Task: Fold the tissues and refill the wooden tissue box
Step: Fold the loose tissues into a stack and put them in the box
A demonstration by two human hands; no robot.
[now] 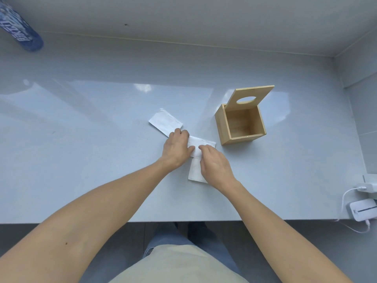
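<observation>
Hands (196, 155) on tissue (195, 166), mid-counter (81, 139).

Single view, head-worn, wide-angle. Looks forward and steeply down from above a pale table (85, 152); near edge crosses low in frame, back wall along top. Close over both forearms, own lap at bottom. Edges bowed by lens. No second view to overlap.

Wooden tissue box (240, 123) your landmark, on counter (102, 139), lid (250, 98) tilted up behind its opening. Tissue (196, 160) under your hands lies left of box and nearer you. Folded tissue (165, 122) sits farther left of box. Bottle (20, 27) far left, behind box. Charger (364, 209) right of box, near counter's front edge.
</observation>
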